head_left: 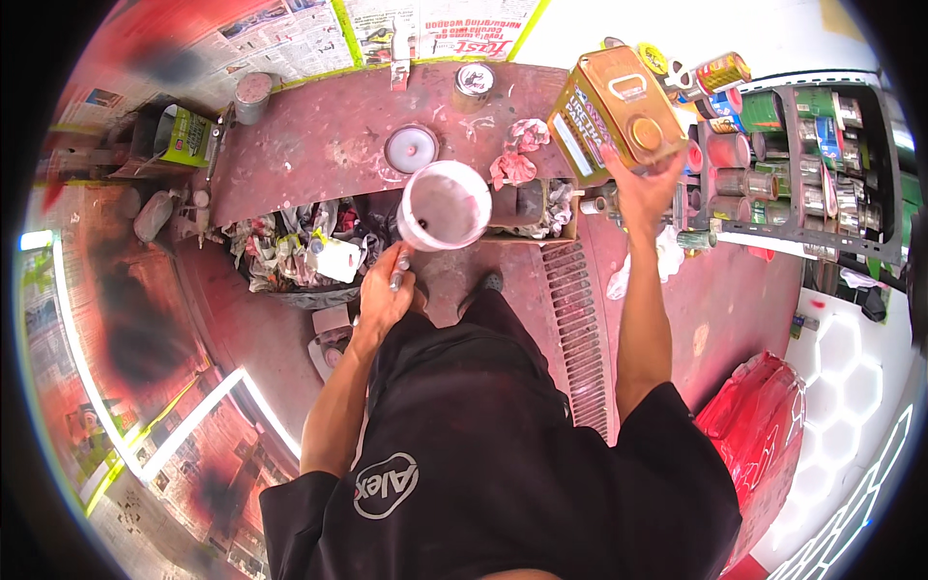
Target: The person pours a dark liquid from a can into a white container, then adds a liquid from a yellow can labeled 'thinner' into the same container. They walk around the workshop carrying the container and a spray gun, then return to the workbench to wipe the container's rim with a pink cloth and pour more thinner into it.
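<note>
My left hand [385, 295] is closed around a spray gun; its metal handle end [397, 278] shows at the fingers. Above the hand, the gun's open white cup [445, 208] faces up, its inside stained pinkish, with a small dark hole low on one side. At the right end of the bench, my right hand [643, 188] grips the near edge of a gold rectangular metal can [614, 111] with a round cap and a top handle. Whether the can rests on the bench or is lifted, I cannot tell. A round lid [412, 149] lies just beyond the cup.
A tin [474, 85] and crumpled pink rags [515, 166] sit on the paint-stained bench [329, 126]. To the right is a rack [788, 179] packed with paint tins. Below the bench stand a bin of crumpled paper [290, 251] and a cardboard box [541, 208]. A floor grate [577, 338] runs alongside me.
</note>
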{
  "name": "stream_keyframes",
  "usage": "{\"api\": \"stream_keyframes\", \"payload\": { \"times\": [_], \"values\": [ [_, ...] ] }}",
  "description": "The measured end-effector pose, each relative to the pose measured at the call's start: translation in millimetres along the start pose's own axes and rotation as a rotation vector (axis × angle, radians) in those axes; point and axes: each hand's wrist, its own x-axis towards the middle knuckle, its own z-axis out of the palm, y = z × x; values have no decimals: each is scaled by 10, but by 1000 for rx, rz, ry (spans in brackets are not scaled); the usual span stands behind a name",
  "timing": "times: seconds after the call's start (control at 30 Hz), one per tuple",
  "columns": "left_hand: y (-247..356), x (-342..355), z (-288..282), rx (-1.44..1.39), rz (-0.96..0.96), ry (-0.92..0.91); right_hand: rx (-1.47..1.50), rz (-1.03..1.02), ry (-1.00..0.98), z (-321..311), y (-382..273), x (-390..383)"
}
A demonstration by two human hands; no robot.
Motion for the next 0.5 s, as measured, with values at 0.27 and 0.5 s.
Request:
{"api": "stream_keyframes", "payload": {
  "times": [0.27,0.5],
  "values": [
    [428,139,203,192,-27,-126,-638,-433,-293,-780,-962,-337],
    [564,85,339,225,20,-209,-861,-799,-348,-1041,-1185,-577]
  ]
}}
